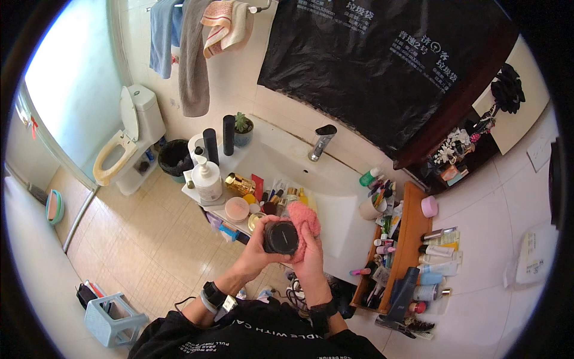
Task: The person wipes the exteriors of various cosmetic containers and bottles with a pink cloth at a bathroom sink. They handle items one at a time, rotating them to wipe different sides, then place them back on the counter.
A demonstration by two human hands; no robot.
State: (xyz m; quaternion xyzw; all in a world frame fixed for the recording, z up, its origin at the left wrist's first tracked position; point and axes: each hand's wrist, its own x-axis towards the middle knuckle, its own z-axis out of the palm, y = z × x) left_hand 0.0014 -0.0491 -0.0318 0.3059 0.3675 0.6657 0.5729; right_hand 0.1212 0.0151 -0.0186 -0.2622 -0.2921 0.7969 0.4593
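Note:
In front of my body, above the near edge of the washbasin point(344, 224), a round black-lidded jar point(281, 238) is held with its lid toward me. My left hand point(256, 251) wraps around the jar's left side. My right hand point(309, 256) grips a pink cloth point(305, 216) and presses it to the jar's right side. Just beyond my left hand stand a pink-topped round container point(237, 209), a gold container point(240, 184) and several small cosmetic bottles. The jar's underside is hidden.
A white pump bottle point(207, 179), two black cylinders point(228, 135) and a potted succulent point(243, 129) stand at the counter's left. The faucet point(323, 142) rises behind the basin. To the right, an orange-brown organizer point(402, 242) holds toiletries; a hair dryer point(403, 293) lies beside it.

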